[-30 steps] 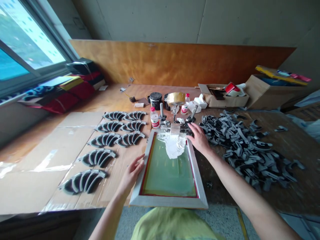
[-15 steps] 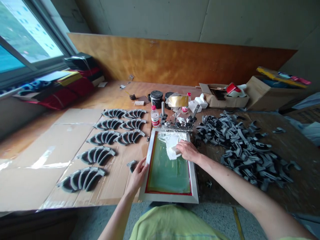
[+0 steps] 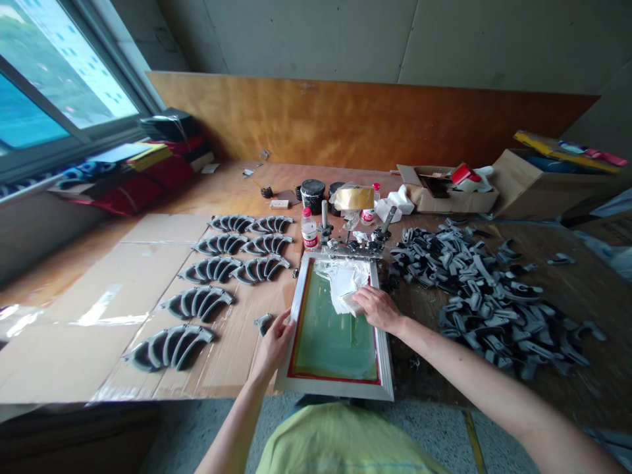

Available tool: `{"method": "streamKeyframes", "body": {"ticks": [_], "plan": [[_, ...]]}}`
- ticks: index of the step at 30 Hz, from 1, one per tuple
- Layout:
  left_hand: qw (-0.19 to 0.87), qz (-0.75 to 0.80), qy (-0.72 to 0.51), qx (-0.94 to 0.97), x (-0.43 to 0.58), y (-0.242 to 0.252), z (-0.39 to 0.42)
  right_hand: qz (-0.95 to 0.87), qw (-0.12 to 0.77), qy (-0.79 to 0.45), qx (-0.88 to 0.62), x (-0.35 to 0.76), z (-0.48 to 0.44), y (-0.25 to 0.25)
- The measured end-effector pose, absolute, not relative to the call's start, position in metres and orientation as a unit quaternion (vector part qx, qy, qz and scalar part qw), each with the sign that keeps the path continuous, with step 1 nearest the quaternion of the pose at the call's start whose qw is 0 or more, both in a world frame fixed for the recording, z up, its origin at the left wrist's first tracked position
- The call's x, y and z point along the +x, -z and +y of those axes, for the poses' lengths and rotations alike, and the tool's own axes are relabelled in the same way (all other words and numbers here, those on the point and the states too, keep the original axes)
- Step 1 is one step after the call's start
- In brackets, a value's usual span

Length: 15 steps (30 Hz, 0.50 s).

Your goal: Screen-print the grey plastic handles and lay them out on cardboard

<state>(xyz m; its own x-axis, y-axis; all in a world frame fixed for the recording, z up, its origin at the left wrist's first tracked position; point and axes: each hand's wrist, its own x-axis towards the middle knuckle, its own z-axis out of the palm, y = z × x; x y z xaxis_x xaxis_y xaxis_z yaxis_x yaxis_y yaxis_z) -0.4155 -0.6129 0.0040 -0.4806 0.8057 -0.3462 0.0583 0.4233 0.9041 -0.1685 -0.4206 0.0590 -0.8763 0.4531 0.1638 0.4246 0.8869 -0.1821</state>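
The right hand [image 3: 379,308] is closed on a pale scraper [image 3: 351,304], fingers bunched around its right side, at the lower edge of the white paste [image 3: 326,271]. The paste covers the far end of the green mesh [image 3: 323,349] in the frame [image 3: 340,390]. The left hand [image 3: 274,342] lies with bent fingers against the frame's left rail; I cannot tell whether it clasps the rail or only rests there. One grey part [image 3: 264,322] lies just beside its fingers.

The frame lies at the near edge of the table [image 3: 232,172], its far end at a metal clamp [image 3: 353,249]. To the left, more grey parts [image 3: 172,347] stand in fanned rows on flattened cardboard [image 3: 126,286]; to the right is a loose heap [image 3: 494,296] of them. Beyond the clamp are a red-capped bottle [image 3: 309,232], a black tub [image 3: 313,195] and a tape roll [image 3: 353,199], with an open box [image 3: 454,201] farther right.

An orange-brown board [image 3: 370,125] stands behind the table, before a grey wall [image 3: 296,39]. A window [image 3: 108,85] is at the upper left, and the floor [image 3: 437,428] is speckled.
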Motion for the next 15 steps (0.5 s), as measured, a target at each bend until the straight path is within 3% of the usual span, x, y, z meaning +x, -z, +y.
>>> {"method": "streamKeyframes", "body": {"ticks": [5,9,15], "plan": [[0.424,0.733,-0.442,0.296,-0.419,-0.015,-0.613,-0.943,0.123,-0.115,-0.289,-0.185,-0.384,-0.086],[0.489,0.687,-0.464,0.271,-0.423,-0.06,-0.611,-0.914,0.11,-0.083,-0.38,-0.211,-0.348,-0.112],[0.437,0.664,-0.532,0.292,-0.432,-0.133,-0.587,-0.815,0.235,-0.052,-0.527,-0.161,-0.333,-0.108]]}}
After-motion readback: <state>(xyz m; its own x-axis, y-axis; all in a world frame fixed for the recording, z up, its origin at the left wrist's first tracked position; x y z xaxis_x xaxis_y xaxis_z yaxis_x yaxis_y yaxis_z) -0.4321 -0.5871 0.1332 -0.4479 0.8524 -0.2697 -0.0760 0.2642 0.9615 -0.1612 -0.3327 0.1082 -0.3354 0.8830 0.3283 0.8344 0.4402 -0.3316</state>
